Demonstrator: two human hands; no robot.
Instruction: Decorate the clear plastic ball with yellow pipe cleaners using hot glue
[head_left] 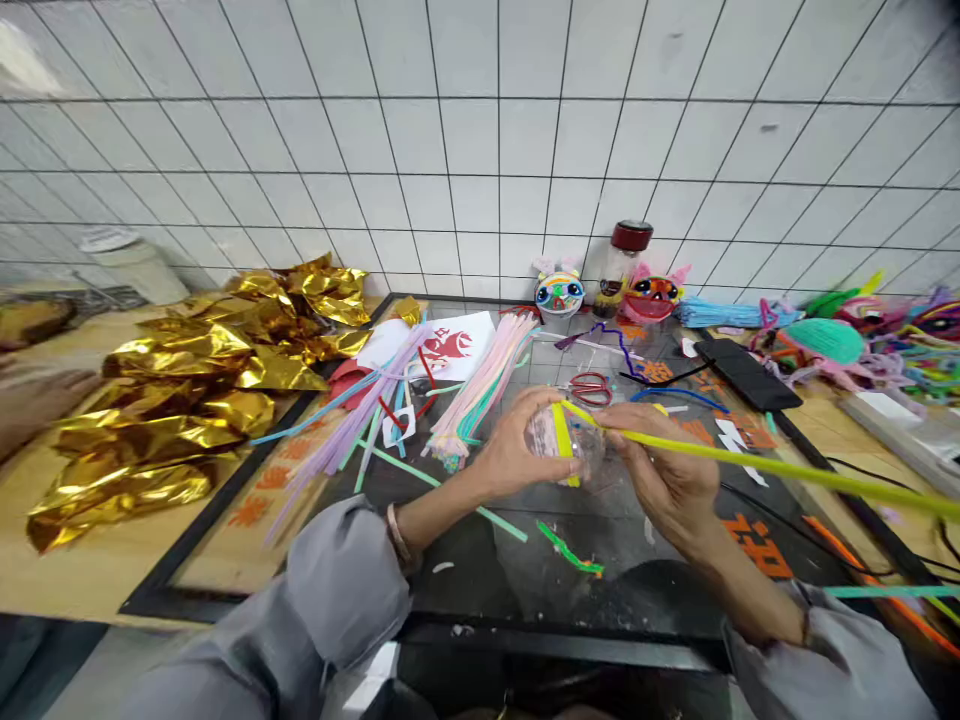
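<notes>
My left hand [517, 445] is closed around a small clear, pinkish round object [551, 432] held above the dark table mat [525, 560]. A yellow pipe cleaner [787, 468] wraps over that object and runs far out to the right. My right hand [664, 470] pinches the pipe cleaner right beside the object, fingers closed on it. Both forearms wear grey sleeves. A short green pipe cleaner piece [570, 552] lies on the mat just below my hands.
Crumpled gold foil [187, 400] covers the wooden table at left. Bundles of pink, purple and blue pipe cleaners [465, 390], red scissors [590, 388], a black phone [742, 372], a red-lidded jar [622, 260], two painted masks and colourful craft pieces line the tiled wall.
</notes>
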